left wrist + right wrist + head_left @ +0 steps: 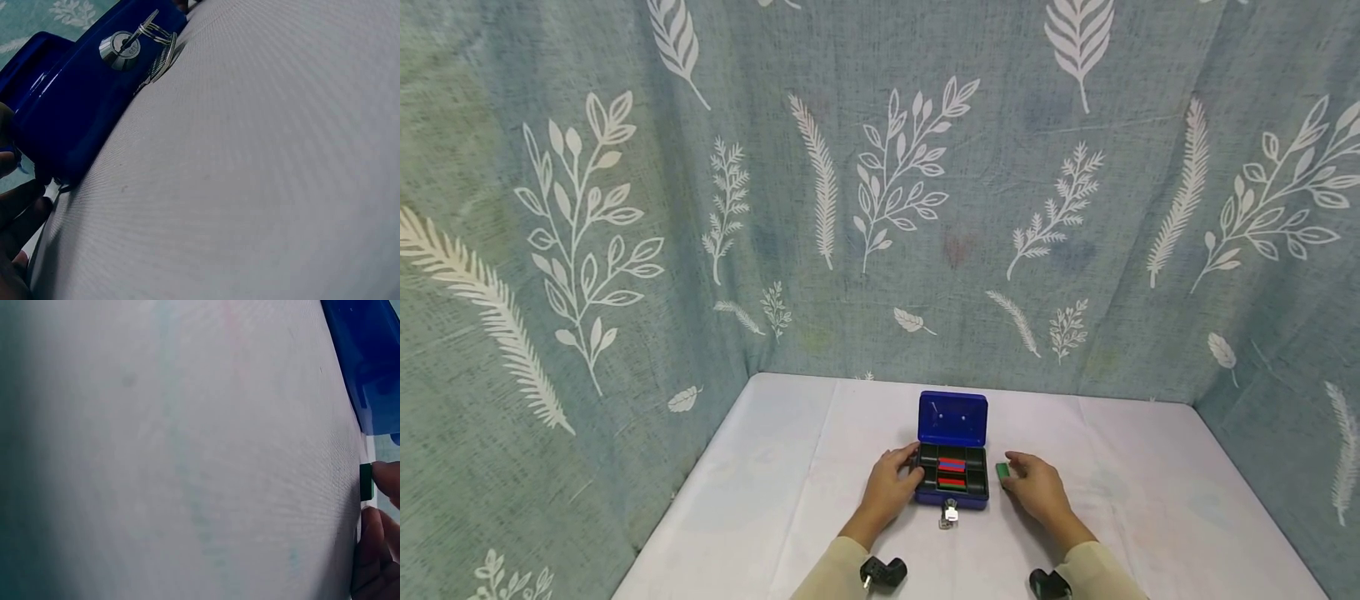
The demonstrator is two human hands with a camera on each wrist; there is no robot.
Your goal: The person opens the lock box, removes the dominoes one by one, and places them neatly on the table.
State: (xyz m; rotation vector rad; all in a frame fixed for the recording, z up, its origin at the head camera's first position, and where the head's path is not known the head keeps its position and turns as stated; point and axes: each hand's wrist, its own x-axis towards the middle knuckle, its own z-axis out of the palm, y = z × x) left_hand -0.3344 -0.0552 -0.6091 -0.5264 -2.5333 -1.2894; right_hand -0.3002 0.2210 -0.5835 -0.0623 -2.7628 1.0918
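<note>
A blue cash box (951,502) stands with its lid (952,419) raised. Its black tray holds red and blue pieces (952,465) in one middle compartment and red and green pieces (952,482) in the one nearer the front. My left hand (887,486) holds the box's left side; its fingers (22,209) show beside the box corner in the left wrist view. To the right of the box, my right hand (1036,487) pinches a small green block (1003,471), also seen in the right wrist view (366,482). Keys (161,50) hang from the front lock (120,50).
A white cloth (820,467) covers the table. Patterned blue-green curtains (820,317) stand behind it and at both sides. Black devices (883,572) are strapped at both wrists, near the table's front.
</note>
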